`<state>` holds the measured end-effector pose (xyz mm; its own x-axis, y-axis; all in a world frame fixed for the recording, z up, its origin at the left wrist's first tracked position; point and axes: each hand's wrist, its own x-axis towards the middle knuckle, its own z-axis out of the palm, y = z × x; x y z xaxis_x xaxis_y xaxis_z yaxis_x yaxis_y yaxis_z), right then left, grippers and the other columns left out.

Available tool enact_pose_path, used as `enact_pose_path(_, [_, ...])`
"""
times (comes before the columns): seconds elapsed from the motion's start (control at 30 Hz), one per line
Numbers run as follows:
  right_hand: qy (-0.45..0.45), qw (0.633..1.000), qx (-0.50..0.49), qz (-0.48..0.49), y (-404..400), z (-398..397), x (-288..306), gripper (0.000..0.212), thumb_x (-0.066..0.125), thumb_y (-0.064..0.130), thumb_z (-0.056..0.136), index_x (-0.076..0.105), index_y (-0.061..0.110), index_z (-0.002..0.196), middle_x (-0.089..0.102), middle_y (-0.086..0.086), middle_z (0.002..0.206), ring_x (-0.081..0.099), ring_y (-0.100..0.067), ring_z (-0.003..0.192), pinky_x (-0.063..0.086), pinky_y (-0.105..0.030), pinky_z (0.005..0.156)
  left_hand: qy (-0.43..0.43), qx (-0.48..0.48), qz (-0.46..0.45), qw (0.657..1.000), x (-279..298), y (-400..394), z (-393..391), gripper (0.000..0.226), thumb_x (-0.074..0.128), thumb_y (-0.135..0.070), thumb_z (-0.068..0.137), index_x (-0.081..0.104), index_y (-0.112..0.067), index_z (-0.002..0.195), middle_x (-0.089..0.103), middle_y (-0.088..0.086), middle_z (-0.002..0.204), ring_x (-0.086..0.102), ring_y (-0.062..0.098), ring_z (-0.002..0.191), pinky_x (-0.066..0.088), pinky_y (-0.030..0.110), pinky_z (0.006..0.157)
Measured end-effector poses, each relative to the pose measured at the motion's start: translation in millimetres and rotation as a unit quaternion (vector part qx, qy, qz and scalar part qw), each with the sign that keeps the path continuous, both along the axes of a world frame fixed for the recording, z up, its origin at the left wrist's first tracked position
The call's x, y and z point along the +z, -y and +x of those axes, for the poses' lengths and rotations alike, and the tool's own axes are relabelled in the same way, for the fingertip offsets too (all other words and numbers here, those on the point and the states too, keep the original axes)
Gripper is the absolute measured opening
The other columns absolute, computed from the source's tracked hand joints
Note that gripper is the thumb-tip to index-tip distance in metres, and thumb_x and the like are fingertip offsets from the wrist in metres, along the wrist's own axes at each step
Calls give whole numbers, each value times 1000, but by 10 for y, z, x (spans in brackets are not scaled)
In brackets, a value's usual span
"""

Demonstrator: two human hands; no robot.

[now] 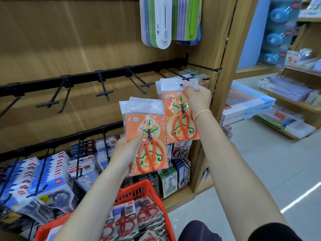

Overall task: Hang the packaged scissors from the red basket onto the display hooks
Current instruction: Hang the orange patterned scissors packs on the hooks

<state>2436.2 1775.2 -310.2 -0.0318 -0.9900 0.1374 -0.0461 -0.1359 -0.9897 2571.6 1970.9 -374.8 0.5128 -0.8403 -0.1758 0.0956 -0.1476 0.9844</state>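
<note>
So this is a stationery shop aisle, wood-panel display wall (pixel 73 40) with two black rails of hooks, more shelves of stock off to the right. The upper rail (pixel 83 78) is mostly bare hooks; the lower rail is carrying packed blue and dark card packs toward its left end.

The person is standing over the red basket (pixel 139 190) at the bottom edge of the view, which is holding more packaged scissors (pixel 128 221) with red handles. The left hand (pixel 126 150) is gripping a small stack of orange-card scissors packs (pixel 147 134), thumb pressing on the front card, held out in front of the wall between the two rails. The right hand (pixel 197 98) is pinching the clear top flap of a single orange pack (pixel 178 117) and bringing it up to the hook (pixel 192 77) near the right end of the upper rail, where a few packs seem to be hanging already.

Judging by that, the step is threading the flap's hole onto the hook tip. The hole itself isn't visible, so whether it's on yet can't be told. Best bet: keeping the flap flat and taut, lining the hole up with the tip, then sliding the pack straight back along the prong. The flimsy plastic is likely to fold or snag if pushed at an angle. The left hand should be keeping its stack low and out of the way.
</note>
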Motion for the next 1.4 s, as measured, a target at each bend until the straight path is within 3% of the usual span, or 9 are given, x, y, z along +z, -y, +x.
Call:
enact_pose_path(0.2, [-11, 1000, 3, -23, 11, 6, -127, 14, 72, 31, 89, 68, 19, 84, 71, -3, 95, 67, -20, 95, 56, -35, 85, -25, 11, 1, 1000, -51, -5, 23, 32, 61, -46, 99, 70, -19, 115, 80, 3, 93, 78, 23, 86, 60, 41, 83])
enact_pose_path(0.4, [-75, 994, -59, -50, -199, 66, -281, 77, 84, 28, 81, 37, 11, 140, 42, -10, 138, 49, -19, 115, 44, -30, 97, -53, 44, -1, 998, -146, -111, 57, 27, 62, -45, 99, 70, -22, 110, 80, 1, 96, 77, 24, 93, 59, 46, 92])
enact_pose_path(0.53, [-192, 970, -74, -126, -502, 250, -434, 40, 79, 31, 85, 54, 13, 110, 53, -6, 116, 53, -26, 110, 46, -42, 96, -54, 66, -3, 996, -186, -226, 121, 26, 61, -45, 99, 70, -23, 109, 80, -6, 89, 77, 12, 82, 58, 32, 76])
enact_pose_path(0.6, [-182, 974, 11, -135, -642, 352, -540, 23, 71, 33, 92, 58, 14, 87, 58, 2, 88, 55, -17, 85, 46, -31, 80, -53, 74, 5, 996, -196, -282, 172, 29, 62, -48, 98, 71, -23, 110, 80, -4, 94, 77, 16, 89, 59, 36, 85])
enact_pose_path(0.7, [-140, 976, 138, -90, -849, 483, -688, 39, 66, 39, 95, 61, 5, 77, 58, 1, 70, 49, -10, 66, 36, -13, 58, -58, 75, 15, 995, -175, -374, 238, 31, 64, -49, 97, 71, -22, 111, 80, 0, 100, 76, 15, 89, 57, 31, 75])
enact_pose_path(0.87, [-54, 985, 148, -73, -1010, 510, -755, 47, 76, 27, 89, 55, -13, 75, 48, -9, 67, 40, -7, 61, 36, -19, 59, -49, 47, 23, 997, -199, -457, 283, 30, 72, -43, 91, 70, -17, 107, 79, 3, 103, 73, 15, 95, 49, 23, 71])
enact_pose_path(1.03, [-11, 990, 137, -29, -986, 281, -724, 44, 73, 27, 92, 56, -10, 74, 52, -10, 64, 46, -15, 61, 40, -27, 60, -85, 5, 21, 996, -172, -398, 192, 50, 81, -45, 77, 68, -14, 114, 80, 5, 98, 77, 24, 92, 58, 42, 93])
enact_pose_path(1.2, [39, 990, 127, 37, -845, -12, -695, 25, 67, 29, 97, 68, 12, 78, 72, -3, 75, 67, -16, 68, 56, -32, 64, -104, -23, 27, 994, -103, -199, 78, 48, 62, -57, 92, 70, -17, 116, 80, 3, 99, 78, 19, 88, 59, 34, 76])
enact_pose_path(1.4, [56, 996, 67, 13, -710, -217, -650, 30, 63, 30, 96, 58, 21, 68, 52, -3, 70, 46, -17, 69, 38, -30, 66, -74, -4, 22, 997, -19, 9, -86, 52, 62, -59, 91, 68, -14, 116, 80, 5, 97, 76, 18, 81, 58, 36, 83])
